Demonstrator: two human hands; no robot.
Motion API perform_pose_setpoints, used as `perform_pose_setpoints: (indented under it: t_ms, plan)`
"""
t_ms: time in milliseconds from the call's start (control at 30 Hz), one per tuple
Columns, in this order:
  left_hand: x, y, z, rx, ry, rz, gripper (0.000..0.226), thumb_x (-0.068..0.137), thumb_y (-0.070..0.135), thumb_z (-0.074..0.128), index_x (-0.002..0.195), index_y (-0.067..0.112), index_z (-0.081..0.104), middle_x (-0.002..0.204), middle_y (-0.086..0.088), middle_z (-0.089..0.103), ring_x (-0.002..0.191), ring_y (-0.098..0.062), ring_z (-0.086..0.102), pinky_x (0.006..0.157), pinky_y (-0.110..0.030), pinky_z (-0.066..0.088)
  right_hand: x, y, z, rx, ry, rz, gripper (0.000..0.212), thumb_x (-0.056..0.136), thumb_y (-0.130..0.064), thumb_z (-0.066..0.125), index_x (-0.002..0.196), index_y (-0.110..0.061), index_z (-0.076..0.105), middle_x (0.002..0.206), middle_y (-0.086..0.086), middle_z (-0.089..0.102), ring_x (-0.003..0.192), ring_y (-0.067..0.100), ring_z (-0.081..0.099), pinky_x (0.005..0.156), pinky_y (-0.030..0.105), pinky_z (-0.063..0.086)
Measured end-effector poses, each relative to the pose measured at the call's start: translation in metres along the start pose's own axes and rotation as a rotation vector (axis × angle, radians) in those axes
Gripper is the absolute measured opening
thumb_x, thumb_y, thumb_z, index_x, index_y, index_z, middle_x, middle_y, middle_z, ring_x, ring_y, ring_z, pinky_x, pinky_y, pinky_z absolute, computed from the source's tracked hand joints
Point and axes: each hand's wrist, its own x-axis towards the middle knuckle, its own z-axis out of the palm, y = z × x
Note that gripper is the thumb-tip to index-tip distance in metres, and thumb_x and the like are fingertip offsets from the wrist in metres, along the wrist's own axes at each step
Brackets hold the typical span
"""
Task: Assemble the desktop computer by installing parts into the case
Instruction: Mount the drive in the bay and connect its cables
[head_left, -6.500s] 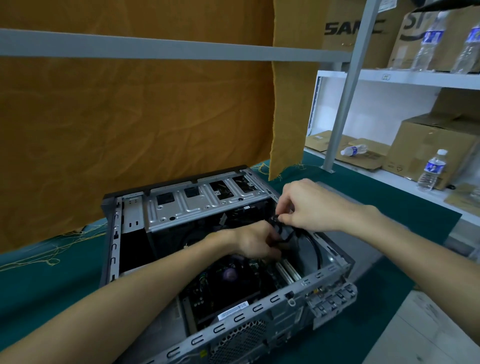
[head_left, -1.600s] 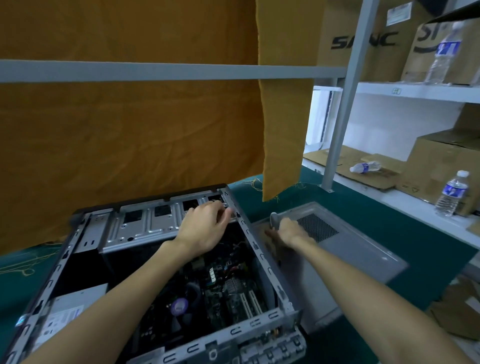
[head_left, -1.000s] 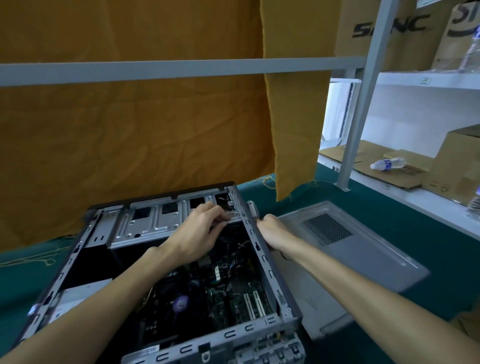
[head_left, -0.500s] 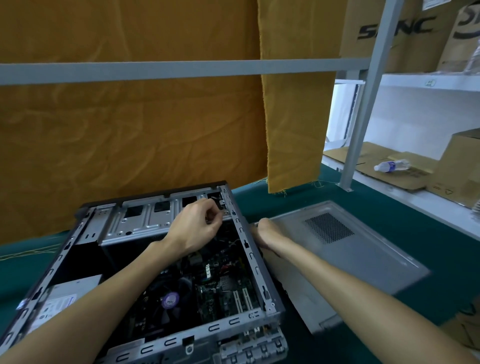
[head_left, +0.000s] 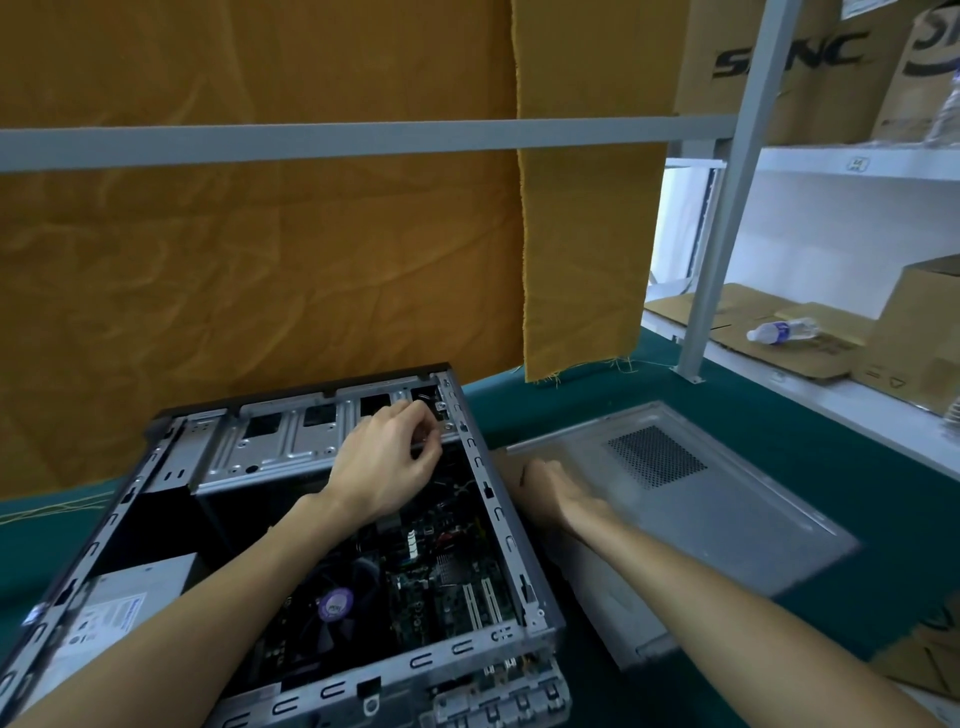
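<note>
The open grey metal computer case (head_left: 291, 551) lies on its side on the dark green table cover (head_left: 727, 415), at the near left of the scene. Inside it a dark motherboard (head_left: 441, 577) with a round black cooler fan (head_left: 332, 608) is visible, and a silver power supply box (head_left: 114, 608) sits in the near left corner. The left hand (head_left: 387, 462) is over the far right part of the case, at the silver drive bracket (head_left: 291, 441); its fingers are curled together, but I cannot tell what they pinch. The right hand (head_left: 558, 493) lies flat, fingers straight, on the grey metal side panel (head_left: 701, 499), which rests on the table just to the right of the case. An orange cloth (head_left: 260, 286) hangs behind.
</note>
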Motion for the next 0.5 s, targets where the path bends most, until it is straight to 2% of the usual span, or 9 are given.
perform_pose_setpoints:
  t_ms: [67, 100, 200, 300, 400, 433, 500]
  plan:
    - [-0.001, 0.000, -0.001, -0.004, -0.001, 0.002, 0.009, 0.099, 0.034, 0.054, 0.090, 0.032, 0.053, 0.087, 0.013, 0.055, 0.079, -0.011, 0.054, 0.065, -0.029, 0.037, 0.002, 0.003, 0.001, -0.014, -0.044, -0.006, 0.031, 0.101, -0.029, 0.051, 0.097, -0.005, 0.069, 0.107, 0.019, 0.072, 0.094, 0.033, 0.070, 0.073, 0.035, 0.047]
    - [-0.001, -0.001, -0.001, -0.008, -0.005, 0.003, 0.009, 0.099, 0.034, 0.054, 0.090, 0.032, 0.053, 0.088, 0.014, 0.055, 0.079, -0.011, 0.053, 0.066, -0.029, 0.037, 0.001, 0.003, 0.001, -0.007, -0.062, -0.022, 0.031, 0.102, -0.031, 0.050, 0.101, -0.006, 0.068, 0.112, 0.021, 0.071, 0.097, 0.034, 0.069, 0.076, 0.035, 0.047]
    - [-0.001, 0.000, -0.002, -0.003, -0.017, -0.004, 0.009, 0.099, 0.034, 0.053, 0.091, 0.032, 0.053, 0.089, 0.012, 0.055, 0.080, -0.012, 0.053, 0.066, -0.029, 0.037, 0.001, 0.004, -0.003, -0.013, -0.121, -0.055, 0.036, 0.100, -0.041, 0.056, 0.108, -0.008, 0.066, 0.115, 0.018, 0.070, 0.099, 0.031, 0.067, 0.078, 0.034, 0.050]
    - [-0.002, 0.002, -0.003, -0.002, -0.019, -0.020, 0.009, 0.100, 0.034, 0.053, 0.092, 0.031, 0.053, 0.090, 0.010, 0.056, 0.081, -0.014, 0.054, 0.067, -0.030, 0.038, 0.002, 0.005, -0.004, -0.071, -0.158, -0.069, 0.032, 0.095, -0.037, 0.064, 0.107, -0.008, 0.066, 0.114, 0.017, 0.070, 0.100, 0.031, 0.068, 0.071, 0.032, 0.047]
    - [-0.001, 0.005, -0.006, -0.028, -0.044, -0.031, 0.009, 0.101, 0.033, 0.054, 0.093, 0.029, 0.055, 0.093, 0.009, 0.057, 0.084, -0.015, 0.054, 0.069, -0.029, 0.038, -0.001, 0.008, -0.003, -0.017, -0.107, -0.094, 0.021, 0.098, -0.029, 0.059, 0.089, -0.011, 0.057, 0.106, 0.014, 0.067, 0.084, 0.026, 0.063, 0.061, 0.031, 0.044]
    - [-0.001, 0.006, -0.008, -0.035, -0.057, -0.045, 0.009, 0.102, 0.032, 0.054, 0.095, 0.027, 0.056, 0.094, 0.007, 0.057, 0.087, -0.016, 0.055, 0.072, -0.031, 0.040, -0.004, 0.008, -0.004, 0.040, -0.064, -0.120, 0.016, 0.101, -0.025, 0.055, 0.092, -0.012, 0.058, 0.108, 0.012, 0.067, 0.084, 0.023, 0.063, 0.063, 0.031, 0.045]
    - [-0.002, 0.009, -0.011, -0.033, -0.092, -0.096, 0.012, 0.103, 0.034, 0.052, 0.101, 0.025, 0.060, 0.100, 0.005, 0.056, 0.095, -0.021, 0.054, 0.082, -0.037, 0.043, -0.015, 0.006, -0.011, 0.195, 0.045, -0.195, 0.014, 0.105, -0.023, 0.050, 0.108, -0.014, 0.061, 0.112, 0.004, 0.066, 0.096, 0.019, 0.064, 0.078, 0.031, 0.049]
